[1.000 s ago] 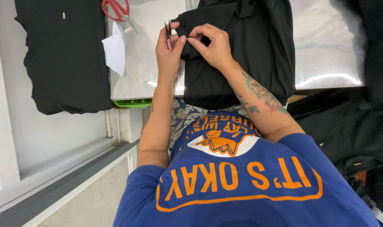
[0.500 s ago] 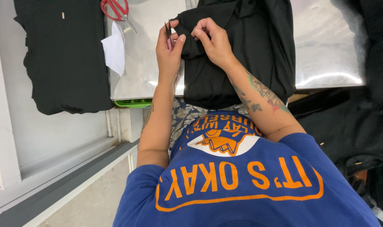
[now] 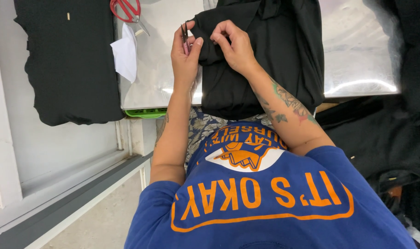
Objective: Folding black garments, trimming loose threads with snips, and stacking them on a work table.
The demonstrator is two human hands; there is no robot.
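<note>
Between pinching right-hand fingers (image 3: 221, 39), black garment (image 3: 265, 55); left fingers (image 3: 196, 44) clamped on snips (image 3: 185, 33).

Above the left hand (image 3: 184, 53), the top edge is cutting off the red scissors (image 3: 125, 10) and the black garment (image 3: 265, 50).

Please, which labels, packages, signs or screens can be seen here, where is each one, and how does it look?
Small tag: on the black cloth at upper left; short, pale, narrow strip.
White paper piece: on the metal table, below the red-handled scissors; blank, folded.
No packages, signs or screens show.
</note>
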